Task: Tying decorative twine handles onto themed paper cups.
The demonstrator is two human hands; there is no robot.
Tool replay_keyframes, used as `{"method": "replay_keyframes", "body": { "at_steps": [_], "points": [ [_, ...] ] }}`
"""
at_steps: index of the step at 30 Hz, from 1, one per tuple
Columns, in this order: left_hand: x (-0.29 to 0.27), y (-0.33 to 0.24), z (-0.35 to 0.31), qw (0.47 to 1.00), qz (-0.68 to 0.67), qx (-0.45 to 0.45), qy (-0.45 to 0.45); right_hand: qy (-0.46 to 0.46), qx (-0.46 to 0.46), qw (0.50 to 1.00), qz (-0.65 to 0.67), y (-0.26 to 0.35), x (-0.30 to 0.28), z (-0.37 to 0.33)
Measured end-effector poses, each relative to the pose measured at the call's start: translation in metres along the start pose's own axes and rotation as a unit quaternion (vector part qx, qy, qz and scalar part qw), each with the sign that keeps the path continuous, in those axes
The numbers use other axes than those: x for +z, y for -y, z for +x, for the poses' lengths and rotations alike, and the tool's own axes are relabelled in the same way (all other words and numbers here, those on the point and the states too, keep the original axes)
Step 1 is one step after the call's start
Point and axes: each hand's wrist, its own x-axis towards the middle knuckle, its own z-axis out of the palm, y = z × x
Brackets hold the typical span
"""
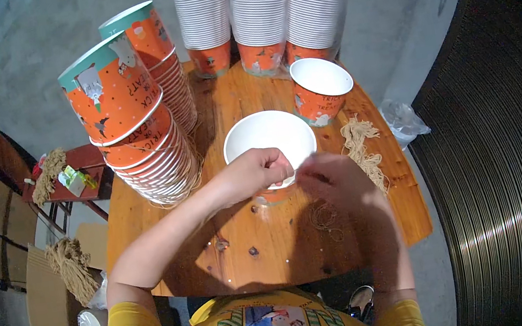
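An orange paper bucket [268, 130] with a white inside stands upright at the middle of the wooden table. Over its near rim my left hand [256, 174] is closed, its fingertips pinched at the rim. My right hand [337, 180], a little blurred, is curled close beside it at the rim's right side. What lies between the fingers of either hand is too small to make out. A thin loop of twine [326, 218] lies on the table below my right hand. Right of the bucket is a bundle of beige twine [363, 148].
A second bucket [321, 91] stands behind on the right. Stacked upside-down-printed buckets [126, 108] lean at the left, twine hanging beside them. Tall bucket stacks [259, 10] line the table's [238, 93] far edge. Left are a red stool [84, 161] and cardboard [45, 313]; right, a ribbed shutter [493, 150].
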Motion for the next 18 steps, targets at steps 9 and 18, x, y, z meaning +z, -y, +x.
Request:
{"method": "replay_keyframes", "body": {
  "at_steps": [9,18],
  "points": [
    [0.003,0.0,-0.001,0.999,0.042,0.018,0.012,-0.18,-0.066,0.98,0.06,-0.023,0.022,0.018],
    [0.004,0.004,0.01,1.0,0.013,0.004,-0.008,-0.244,0.125,0.955,0.115,-0.012,0.03,0.013]
  ]
}}
